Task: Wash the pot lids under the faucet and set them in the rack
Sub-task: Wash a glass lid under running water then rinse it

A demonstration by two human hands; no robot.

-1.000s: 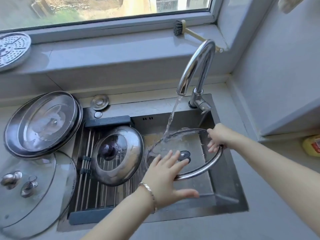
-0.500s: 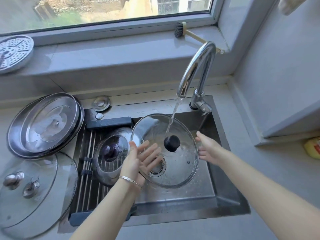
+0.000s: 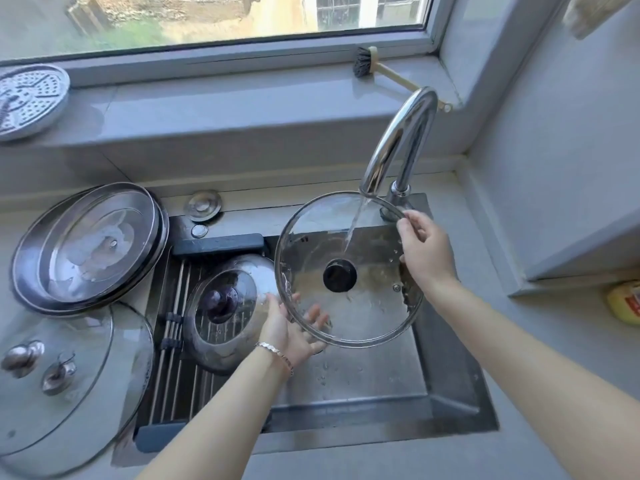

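A clear glass lid (image 3: 367,306) with a black knob is held tilted over the sink (image 3: 450,375). Water from the chrome faucet (image 3: 398,140) runs onto the lid's upper part. My right hand (image 3: 422,251) pinches the lid's metal rim at the upper right. At the lower-left rim, my left hand (image 3: 291,330) supports the lid with an open palm, its fingers showing through the glass. A steel-rimmed lid (image 3: 221,306) with a dark knob leans on the roll-up rack (image 3: 176,341) over the sink's left side.
Stacked steel-rimmed lids (image 3: 86,244) lie on the counter at left, with large glass lids (image 3: 59,375) in front of them. A perforated steamer plate (image 3: 27,98) and a brush (image 3: 367,62) sit on the window sill. A yellow bottle (image 3: 623,303) stands at far right.
The glass lid has been turned knob-side up and lifted closer to the spout. My right hand now pinches its upper-right rim, and my left palm has moved under its lower-left edge.
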